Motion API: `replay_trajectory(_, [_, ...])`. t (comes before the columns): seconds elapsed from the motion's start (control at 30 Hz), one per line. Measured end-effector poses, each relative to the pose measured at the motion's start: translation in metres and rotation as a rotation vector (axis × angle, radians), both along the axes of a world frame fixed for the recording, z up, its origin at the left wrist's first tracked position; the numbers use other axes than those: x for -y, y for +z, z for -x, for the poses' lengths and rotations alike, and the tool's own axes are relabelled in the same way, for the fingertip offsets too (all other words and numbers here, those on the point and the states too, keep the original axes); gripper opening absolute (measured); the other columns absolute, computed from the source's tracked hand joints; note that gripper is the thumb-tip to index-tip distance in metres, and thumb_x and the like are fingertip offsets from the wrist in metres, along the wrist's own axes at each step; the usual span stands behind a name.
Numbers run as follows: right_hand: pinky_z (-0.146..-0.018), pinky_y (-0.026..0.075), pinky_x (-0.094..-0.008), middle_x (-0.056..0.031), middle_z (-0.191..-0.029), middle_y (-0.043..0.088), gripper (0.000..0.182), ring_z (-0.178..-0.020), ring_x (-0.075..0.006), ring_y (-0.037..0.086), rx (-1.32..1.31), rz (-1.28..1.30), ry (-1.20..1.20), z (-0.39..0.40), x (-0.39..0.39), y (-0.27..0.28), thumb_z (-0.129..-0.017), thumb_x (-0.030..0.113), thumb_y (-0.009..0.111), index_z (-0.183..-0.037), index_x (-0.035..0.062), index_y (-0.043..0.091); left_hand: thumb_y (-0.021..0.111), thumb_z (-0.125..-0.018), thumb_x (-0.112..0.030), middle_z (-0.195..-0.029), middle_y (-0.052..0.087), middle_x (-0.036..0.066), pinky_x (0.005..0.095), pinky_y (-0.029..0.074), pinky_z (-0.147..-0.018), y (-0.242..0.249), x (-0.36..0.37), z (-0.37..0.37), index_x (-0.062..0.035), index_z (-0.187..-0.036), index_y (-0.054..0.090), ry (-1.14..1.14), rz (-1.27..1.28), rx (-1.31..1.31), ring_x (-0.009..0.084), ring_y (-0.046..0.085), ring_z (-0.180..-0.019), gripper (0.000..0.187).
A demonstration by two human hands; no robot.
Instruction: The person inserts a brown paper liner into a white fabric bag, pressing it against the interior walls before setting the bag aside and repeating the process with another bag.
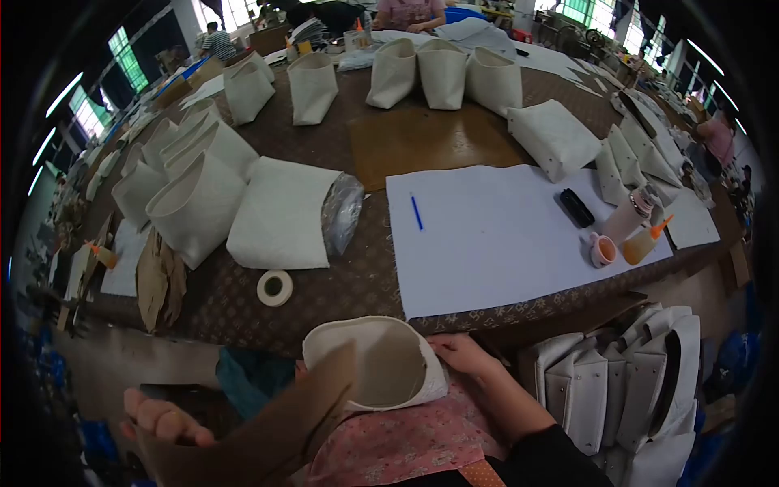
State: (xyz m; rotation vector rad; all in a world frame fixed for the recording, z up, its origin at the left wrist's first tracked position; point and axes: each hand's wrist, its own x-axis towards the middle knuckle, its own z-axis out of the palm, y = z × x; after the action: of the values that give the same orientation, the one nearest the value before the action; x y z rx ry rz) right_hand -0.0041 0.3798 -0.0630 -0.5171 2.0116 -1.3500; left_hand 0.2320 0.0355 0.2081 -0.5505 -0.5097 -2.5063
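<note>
A white open-topped fabric bag (434, 388) rests against the pink floral apron at the table's front edge, its opening facing up. My right hand (461, 353) is on the bag's right rim, fingers closed round its edge. At the lower left, my left hand (166, 418) has its fingers curled behind a brown sheet (268, 418). That sheet is blurred, and its upper end overlaps the left part of the bag's opening.
Many white bags (445, 73) stand along the table (219, 304). A roll of tape (274, 288) lies front left. White paper (487, 235) bears a blue pen, a black case, a pink bottle (629, 215), a cup and a glue bottle. Another person (410, 15) is across the table.
</note>
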Motion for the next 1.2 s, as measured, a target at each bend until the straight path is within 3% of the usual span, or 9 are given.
replay_trajectory(0.17, [-0.089, 0.050, -0.0283, -0.0105, -0.113, 0.068, 0.029, -0.100, -0.0162, 0.064, -0.274, 0.223, -0.242, -0.022, 0.004, 0.099, -0.095, 0.005, 0.057, -0.122, -0.0016, 0.062, 0.044, -0.105, -0.028, -0.085, 0.042, -0.004, 0.0782, 0.029, -0.098, -0.036, -0.031, 0.056, -0.0203, -0.091, 0.033, -0.506, 0.131, -0.022, 0.0125, 0.047, -0.076, 0.019])
replay_trajectory(0.37, [-0.103, 0.042, -0.0379, -0.0136, -0.118, 0.064, 0.055, -0.109, -0.0272, 0.062, -0.015, 0.633, -0.069, -0.061, 0.020, 0.188, -0.089, 0.016, 0.068, -0.136, -0.0042, 0.049, 0.048, -0.103, -0.025, -0.089, 0.052, -0.002, 0.0786, 0.024, -0.105, -0.071, -0.070, 0.092, -0.0156, -0.093, 0.042, -0.677, 0.068, 0.142, 0.0171, 0.054, -0.084, 0.015])
replay_trajectory(0.47, [-0.103, 0.040, -0.0419, -0.0145, -0.113, 0.065, 0.064, -0.102, -0.0322, 0.064, -0.719, 0.432, 0.218, -0.073, 0.051, 0.193, -0.086, 0.019, 0.071, -0.139, -0.0045, 0.044, 0.054, -0.100, -0.027, -0.088, 0.057, 0.001, 0.0779, 0.024, -0.106, -0.085, -0.073, 0.096, -0.0118, -0.095, 0.046, -0.661, -0.048, 0.085, 0.0199, 0.056, -0.086, 0.017])
replay_trajectory(0.57, [-0.092, 0.047, -0.0415, -0.0151, -0.109, 0.065, 0.055, -0.093, -0.0338, 0.064, -0.448, 0.279, 0.366, -0.079, 0.059, 0.185, -0.084, 0.016, 0.071, -0.133, -0.0018, 0.052, 0.055, -0.094, -0.020, -0.092, 0.061, 0.010, 0.0646, 0.028, -0.112, -0.077, -0.071, 0.088, -0.0084, -0.092, 0.048, -0.610, 0.014, 0.146, 0.0274, 0.061, -0.094, 0.014])
replay_trajectory(0.63, [-0.080, 0.050, -0.0395, -0.0140, -0.106, 0.066, 0.044, -0.084, -0.0320, 0.065, -0.407, 0.131, 0.594, -0.066, 0.044, 0.190, -0.083, 0.013, 0.070, -0.124, 0.0005, 0.060, 0.056, -0.092, -0.017, -0.091, 0.060, 0.012, 0.0509, 0.039, -0.107, -0.065, -0.068, 0.077, -0.0070, -0.097, 0.051, -0.224, 0.392, 0.415, 0.0267, 0.060, -0.095, 0.013])
replay_trajectory(0.77, [-0.089, 0.051, -0.0402, -0.0131, -0.114, 0.064, 0.038, -0.099, -0.0282, 0.063, -0.293, 0.699, 0.086, -0.043, 0.026, 0.202, -0.086, 0.008, 0.069, -0.122, 0.0009, 0.059, 0.059, -0.089, -0.013, -0.095, 0.062, 0.013, 0.0410, 0.044, -0.098, -0.109, -0.042, 0.084, -0.0047, -0.104, 0.054, 0.113, 0.593, 0.496, 0.0246, 0.058, -0.099, 0.017])
replay_trajectory(0.87, [-0.099, 0.047, -0.0443, -0.0136, -0.127, 0.060, 0.043, -0.117, -0.0287, 0.058, -0.201, 1.057, -0.352, -0.040, 0.043, 0.201, -0.090, 0.005, 0.064, -0.131, 0.0013, 0.053, 0.068, -0.081, -0.005, -0.099, 0.063, 0.008, 0.0400, 0.044, -0.094, -0.099, -0.042, 0.098, -0.0052, -0.097, 0.065, 0.625, 1.474, 0.554, 0.0302, 0.057, -0.108, 0.017])
replay_trajectory(0.93, [-0.103, 0.043, -0.0364, -0.0086, -0.129, 0.060, 0.035, -0.122, -0.0193, 0.057, -0.175, 1.214, -0.333, -0.024, 0.060, 0.199, -0.093, 0.003, 0.059, -0.128, 0.0000, 0.057, 0.070, -0.079, -0.008, -0.098, 0.063, 0.006, 0.0405, 0.043, -0.095, -0.112, -0.043, 0.099, -0.0074, -0.095, 0.067, 0.628, 1.603, 0.490, 0.0313, 0.056, -0.110, 0.016])
replay_trajectory(1.2, [-0.094, 0.049, -0.0414, -0.0181, -0.120, 0.062, 0.041, -0.108, -0.0383, 0.061, -0.767, 0.198, 0.320, 0.008, 0.052, 0.186, -0.087, 0.003, 0.062, -0.127, 0.0031, 0.057, 0.074, -0.077, -0.013, -0.096, 0.062, 0.000, 0.0422, 0.039, -0.100, -0.121, -0.028, 0.078, -0.0148, -0.091, 0.071, 0.599, 1.872, 0.396, 0.0286, 0.055, -0.113, 0.014])
